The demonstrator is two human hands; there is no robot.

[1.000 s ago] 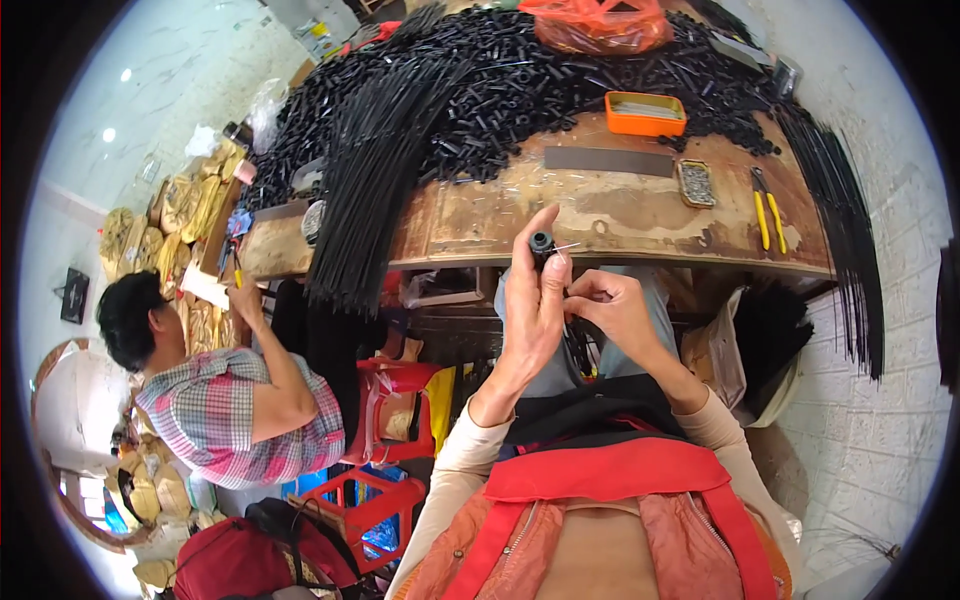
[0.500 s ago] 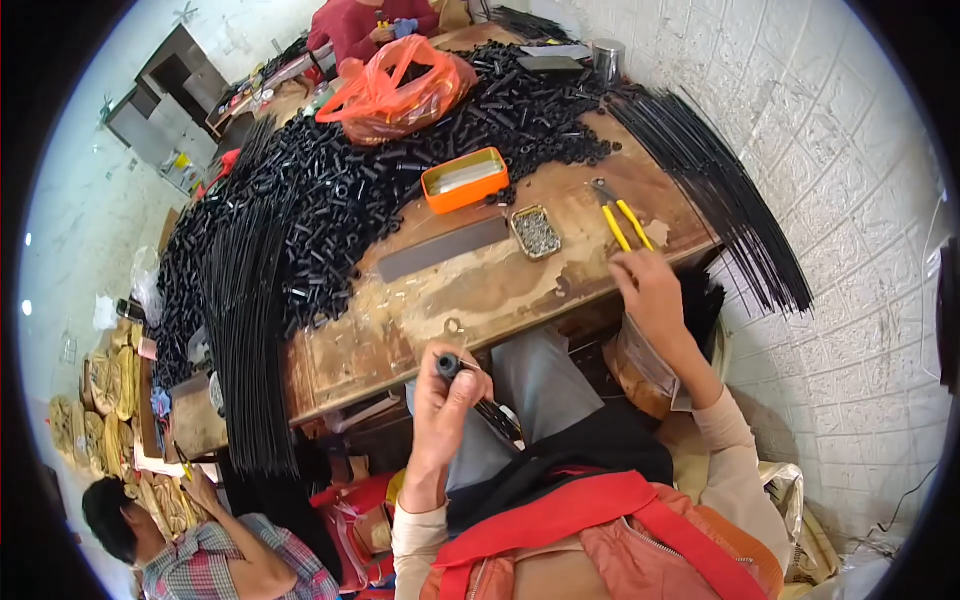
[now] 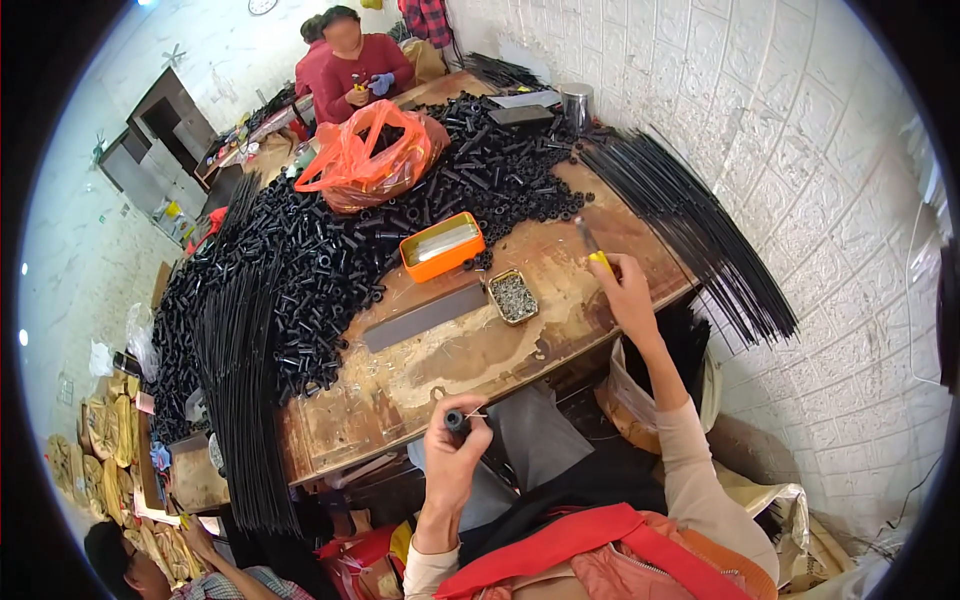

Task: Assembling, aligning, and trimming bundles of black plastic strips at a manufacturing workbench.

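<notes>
In my left hand (image 3: 455, 462), near the table's front edge, is a black tube (image 3: 457, 424) with its hollow end facing up. A thin pale strip (image 3: 476, 413) sticks out beside it, by my fingertips. My right hand (image 3: 628, 292) reaches over the right part of the table and is closed round yellow-handled pliers (image 3: 600, 260). Their metal jaws point away from me, and my fingers hide much of the handles. Left of that hand stands a small square tin (image 3: 518, 318) of tiny metal bits. A flat grey bar (image 3: 425, 318) lies beside the tin.
A large heap of black plastic tubes (image 3: 330, 260) covers the far and left table. On it sits an orange plastic bag (image 3: 380, 190), with an orange box (image 3: 412, 265) in front. Bundles of black rods (image 3: 240, 400) lie left and right. Co-workers (image 3: 375, 60) sit beyond and at lower left.
My right hand has closed on the pliers, which lay on the table. The left hand still holds the black tube. The view has tilted up, showing more of the far side.
</notes>
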